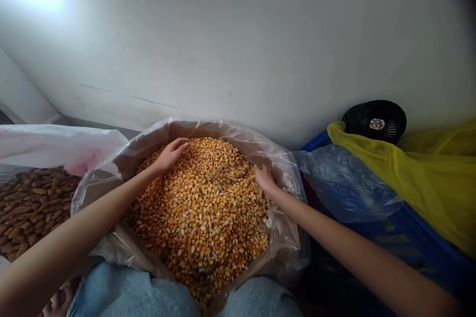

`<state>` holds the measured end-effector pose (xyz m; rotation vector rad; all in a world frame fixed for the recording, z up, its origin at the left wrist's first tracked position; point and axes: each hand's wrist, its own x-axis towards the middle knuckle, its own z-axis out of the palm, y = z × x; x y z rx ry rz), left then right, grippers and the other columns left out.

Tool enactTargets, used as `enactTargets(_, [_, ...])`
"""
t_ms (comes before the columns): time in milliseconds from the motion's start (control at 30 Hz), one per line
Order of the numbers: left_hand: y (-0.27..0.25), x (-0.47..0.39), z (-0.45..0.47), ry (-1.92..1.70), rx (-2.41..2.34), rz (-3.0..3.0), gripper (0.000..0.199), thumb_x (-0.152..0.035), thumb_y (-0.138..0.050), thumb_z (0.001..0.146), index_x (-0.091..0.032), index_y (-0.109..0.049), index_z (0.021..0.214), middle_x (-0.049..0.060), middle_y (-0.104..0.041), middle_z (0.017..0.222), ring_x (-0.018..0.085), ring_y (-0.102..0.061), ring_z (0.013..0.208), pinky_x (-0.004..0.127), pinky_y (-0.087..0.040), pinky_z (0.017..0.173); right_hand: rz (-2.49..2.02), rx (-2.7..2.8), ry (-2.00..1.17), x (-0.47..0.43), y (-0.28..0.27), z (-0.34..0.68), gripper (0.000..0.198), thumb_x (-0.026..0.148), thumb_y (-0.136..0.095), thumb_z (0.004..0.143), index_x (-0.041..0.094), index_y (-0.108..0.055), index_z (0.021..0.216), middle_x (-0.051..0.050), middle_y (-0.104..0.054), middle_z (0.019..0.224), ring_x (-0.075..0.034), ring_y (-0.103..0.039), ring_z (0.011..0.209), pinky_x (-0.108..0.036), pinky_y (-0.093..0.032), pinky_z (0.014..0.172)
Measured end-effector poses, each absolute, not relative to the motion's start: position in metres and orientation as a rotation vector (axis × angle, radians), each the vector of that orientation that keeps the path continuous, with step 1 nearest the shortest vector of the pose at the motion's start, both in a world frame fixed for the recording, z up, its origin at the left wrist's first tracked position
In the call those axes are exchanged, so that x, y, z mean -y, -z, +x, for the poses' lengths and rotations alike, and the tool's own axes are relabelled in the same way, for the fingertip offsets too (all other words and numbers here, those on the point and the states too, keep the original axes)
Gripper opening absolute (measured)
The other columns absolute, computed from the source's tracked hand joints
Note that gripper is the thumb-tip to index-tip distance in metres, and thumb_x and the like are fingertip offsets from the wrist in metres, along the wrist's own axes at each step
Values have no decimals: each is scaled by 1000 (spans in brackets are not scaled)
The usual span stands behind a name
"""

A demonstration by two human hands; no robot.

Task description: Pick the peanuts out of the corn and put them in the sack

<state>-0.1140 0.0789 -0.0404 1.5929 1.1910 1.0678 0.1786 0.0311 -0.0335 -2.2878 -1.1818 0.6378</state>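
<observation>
A large clear plastic bag with a brown inner layer [286, 240] stands open between my knees, filled with yellow-orange corn kernels [208, 198]. At the far left of the heap, my left hand [172, 153] rests with its fingers stretched out over the kernels, holding nothing I can see. My right hand [264, 179] is at the right side of the heap against the bag's inner wall, its fingers a little bent and apart. Several unshelled peanuts [236, 176] lie among the kernels just left of it.
To the left, a white and pink bag [92, 151] holds many unshelled peanuts [37, 203]. On the right are a blue plastic crate [416, 230], yellow netting [420, 173], a clear plastic sheet [345, 183] and a black fan [375, 121]. A white wall [238, 44] rises behind.
</observation>
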Motion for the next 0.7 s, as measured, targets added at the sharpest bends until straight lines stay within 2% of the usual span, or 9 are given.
enactTargets(67, [42,-79,-113,-1070,-1191,1538,41,-46,-44,74,-17,-51,102,6,-58,103,19,-51,96,30,-39,85,-2373,1060,-598,-40,41,176,53,34,-38,76,4,-42,120,-24,-41,123,-32,-38,113,-44,-28,90])
enactTargets(200, [41,-76,-110,-1057,-1183,1458,39,-45,-45,73,-18,-51,100,6,-57,102,18,-52,94,30,-41,80,-2398,905,-520,-60,55,157,51,37,-33,77,1,-50,110,-27,-50,111,-35,-45,106,-45,-31,86])
enactTargets(300, [39,-76,-110,-1051,-1185,1387,40,-46,-45,72,-18,-51,100,5,-56,102,18,-53,90,29,-42,75,-2277,922,-540,-69,61,140,47,39,-30,78,9,-57,102,-20,-56,106,-31,-50,101,-40,-35,83])
enactTargets(433, [41,-78,-110,-1032,-1191,1317,41,-47,-46,71,-17,-50,99,6,-56,100,17,-54,86,28,-43,71,-2017,1020,-716,-66,62,118,44,44,-34,75,18,-58,102,-9,-58,108,-23,-52,99,-32,-38,82])
enactTargets(567, [45,-81,-113,-1052,-1209,1306,42,-48,-46,70,-17,-51,98,6,-58,97,19,-53,90,28,-42,73,-1757,1093,-973,-51,52,96,46,45,-36,75,18,-54,108,-7,-58,108,-18,-55,94,-29,-42,76])
enactTargets(700, [45,-81,-118,-1105,-1213,1334,42,-50,-46,71,-18,-54,97,6,-58,101,20,-51,98,30,-40,80,-1492,1230,-1285,-32,36,68,41,46,-47,71,18,-60,99,-7,-62,98,-19,-58,85,-30,-45,72])
